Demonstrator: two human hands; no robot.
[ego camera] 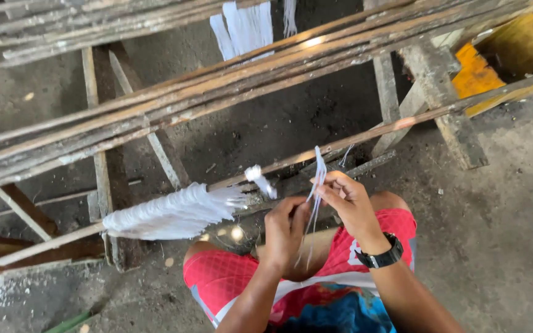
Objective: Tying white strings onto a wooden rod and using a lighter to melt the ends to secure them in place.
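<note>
My right hand (pixel 348 198) has its fingertips pinched closed on a thin white strip (pixel 318 176), which stands up past the fingers and trails down between both hands. My left hand (pixel 286 227) is curled shut just beside it, fingers folded around the lower run of the same strip. A black watch (pixel 382 257) sits on my right wrist. Both hands hover near, above my knees in red patterned shorts (pixel 223 274). Just beyond them a long bamboo pole (pixel 365 137) slants from near left to far right; a thick bundle of white strips (pixel 174 214) is draped over it to the left of my hands, with a small white tuft (pixel 260 180) between. Farther off, more poles (pixel 229 83) rest on a wooden rack (pixel 439 86), where another white bundle (pixel 245 28) hangs. At far right is something yellow (pixel 495 55).
</note>
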